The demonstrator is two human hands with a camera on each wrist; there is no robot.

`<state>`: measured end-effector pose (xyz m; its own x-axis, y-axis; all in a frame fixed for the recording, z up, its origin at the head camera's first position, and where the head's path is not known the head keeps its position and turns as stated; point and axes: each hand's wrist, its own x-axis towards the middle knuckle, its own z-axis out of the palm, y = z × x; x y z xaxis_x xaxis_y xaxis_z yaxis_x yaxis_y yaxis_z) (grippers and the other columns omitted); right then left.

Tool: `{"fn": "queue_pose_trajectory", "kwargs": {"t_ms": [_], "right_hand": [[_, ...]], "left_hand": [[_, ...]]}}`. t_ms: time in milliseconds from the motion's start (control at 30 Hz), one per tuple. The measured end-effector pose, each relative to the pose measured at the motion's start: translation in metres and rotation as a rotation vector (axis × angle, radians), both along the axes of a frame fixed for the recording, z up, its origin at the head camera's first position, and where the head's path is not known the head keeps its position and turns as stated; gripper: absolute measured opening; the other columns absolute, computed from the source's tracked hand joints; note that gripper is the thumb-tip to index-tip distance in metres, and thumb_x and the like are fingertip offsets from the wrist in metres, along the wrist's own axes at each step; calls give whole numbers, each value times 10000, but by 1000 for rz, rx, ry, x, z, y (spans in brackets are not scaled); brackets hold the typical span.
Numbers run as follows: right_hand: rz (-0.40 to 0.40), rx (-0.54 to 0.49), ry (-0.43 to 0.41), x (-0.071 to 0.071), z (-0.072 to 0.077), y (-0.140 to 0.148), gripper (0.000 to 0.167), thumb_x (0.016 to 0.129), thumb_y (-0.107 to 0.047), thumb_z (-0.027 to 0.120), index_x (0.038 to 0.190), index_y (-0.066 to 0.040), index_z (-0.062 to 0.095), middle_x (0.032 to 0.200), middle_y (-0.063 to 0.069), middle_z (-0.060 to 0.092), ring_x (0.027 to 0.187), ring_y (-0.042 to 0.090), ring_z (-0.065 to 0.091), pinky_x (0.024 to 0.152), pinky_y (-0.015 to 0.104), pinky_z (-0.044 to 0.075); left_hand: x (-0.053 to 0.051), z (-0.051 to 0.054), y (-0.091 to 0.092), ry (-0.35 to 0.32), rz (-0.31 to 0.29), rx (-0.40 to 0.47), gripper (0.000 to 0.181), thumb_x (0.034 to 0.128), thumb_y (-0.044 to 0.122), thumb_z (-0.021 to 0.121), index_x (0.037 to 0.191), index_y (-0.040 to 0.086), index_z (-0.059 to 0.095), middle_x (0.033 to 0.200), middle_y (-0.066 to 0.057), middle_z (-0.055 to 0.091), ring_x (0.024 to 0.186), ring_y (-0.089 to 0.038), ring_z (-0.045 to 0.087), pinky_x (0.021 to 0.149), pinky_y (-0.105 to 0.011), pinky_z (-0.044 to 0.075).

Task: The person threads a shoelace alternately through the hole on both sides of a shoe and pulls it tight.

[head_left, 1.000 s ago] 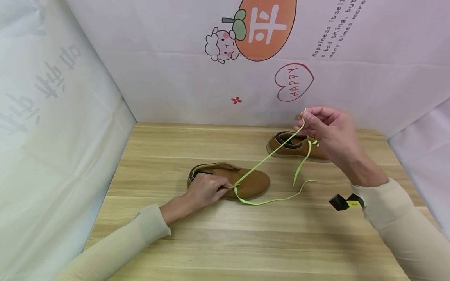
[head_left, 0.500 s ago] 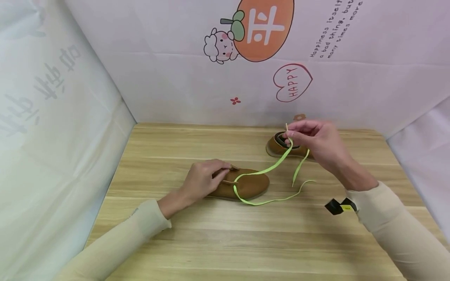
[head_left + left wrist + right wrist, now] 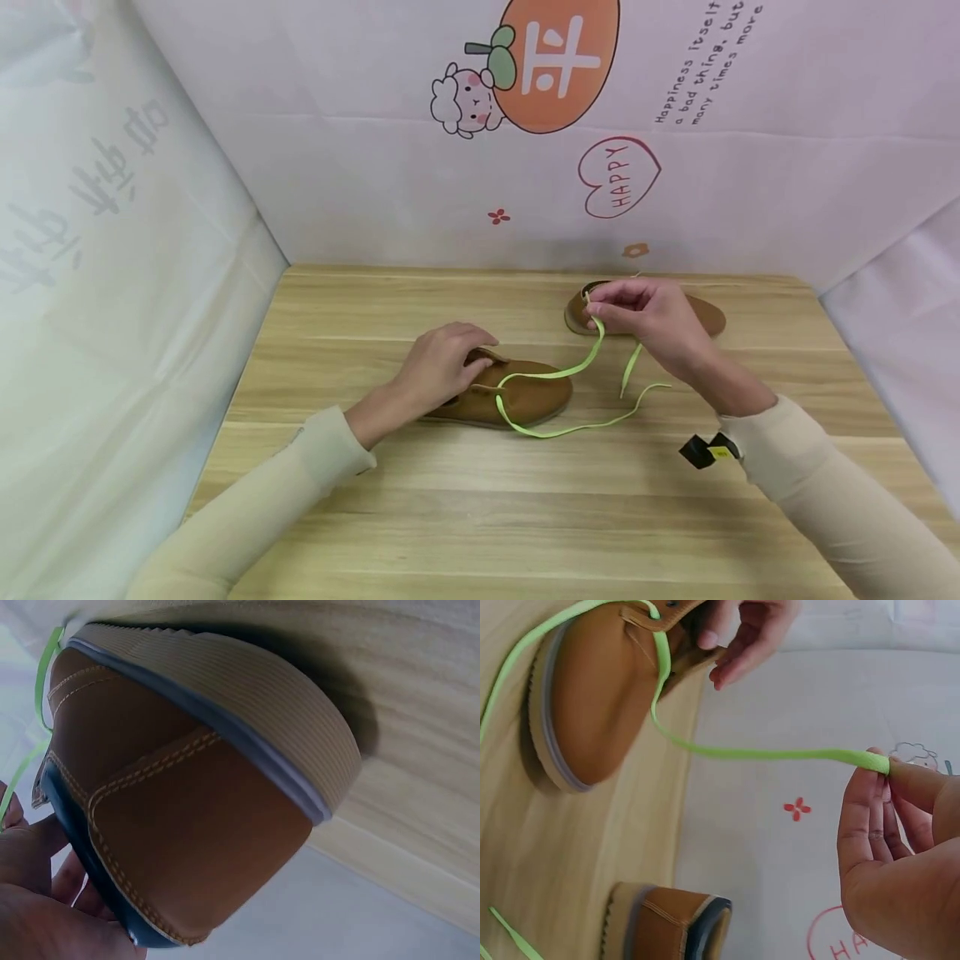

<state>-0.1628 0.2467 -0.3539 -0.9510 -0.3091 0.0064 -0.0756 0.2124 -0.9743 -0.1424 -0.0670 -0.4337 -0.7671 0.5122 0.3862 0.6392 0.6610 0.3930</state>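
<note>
A brown leather shoe (image 3: 536, 396) lies on the table, toe to the right, with a bright green shoelace (image 3: 555, 375) through an eyelet near its toe. Over the shoe's opening is my left hand (image 3: 442, 362), thumb and fingers spread beside the far flap. In the left wrist view that hand (image 3: 45, 900) is at the dark collar of the shoe (image 3: 195, 832). My right hand (image 3: 660, 325) pinches one end of the lace between thumb and fingertips, up in the air. The right wrist view shows the lace (image 3: 757, 754) sagging from there to the shoe.
Behind my right hand stands a second brown shoe (image 3: 707, 315), partly hidden, with its own green lace end (image 3: 631, 371) hanging down. The first lace's other end (image 3: 637, 406) trails on the wooden table (image 3: 480, 517). A printed white cloth (image 3: 375, 192) rises behind.
My right hand has come down and left with the lace end, and the lace has gone slack. My left hand has let go of the near flap and moved up to the far one.
</note>
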Motion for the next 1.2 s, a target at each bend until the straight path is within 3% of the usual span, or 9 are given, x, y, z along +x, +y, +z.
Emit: {"fn": "queue_pose_trajectory", "kwargs": {"t_ms": [100,333,567,800,1000,1200], "right_hand": [[8,8,-13,0,-10,-6,139,963,-61,781,1072,23,766,923,21,792,825,117,752,799,276,624],[47,63,-74,-1,-33,-20,248,963,-14,758,1122,164,692,938,52,783,831,107,733,766,294,627],[88,161,-108,0,-45,-29,227,963,-68,762,1111,102,733,984,151,778,799,102,697,731,338,616],[113,215,-146,-2,-55,-40,178,957,-59,760,1055,89,750,828,31,741,704,102,622,648,271,565],[128,318,-96,-2,-71,-57,110,957,-98,768,962,3,812,755,1,732,628,81,537,576,219,447],[115,372,-112,-1,-82,-70,114,945,-151,788,924,-46,826,754,-8,755,640,103,556,603,233,472]], "left_hand": [[0,-2,1,-47,27,-10,184,930,127,833,1109,86,815,1133,-49,796,1059,-232,758,899,-392,617],[0,-9,3,-95,82,9,108,981,176,775,1064,141,835,1056,3,814,925,-159,781,767,-340,631],[-3,-12,3,-150,137,94,89,977,215,774,1025,174,838,955,31,817,692,-72,701,589,-279,538],[-13,-13,3,-224,128,195,95,975,180,770,995,123,844,949,-2,818,694,-39,673,687,-267,562],[-16,-10,2,-304,145,216,116,984,177,761,1013,104,847,976,-22,820,668,-43,594,664,-236,504],[-22,-7,4,-380,195,229,103,971,178,787,992,104,855,1000,-28,821,801,-97,719,703,-270,534]]}}
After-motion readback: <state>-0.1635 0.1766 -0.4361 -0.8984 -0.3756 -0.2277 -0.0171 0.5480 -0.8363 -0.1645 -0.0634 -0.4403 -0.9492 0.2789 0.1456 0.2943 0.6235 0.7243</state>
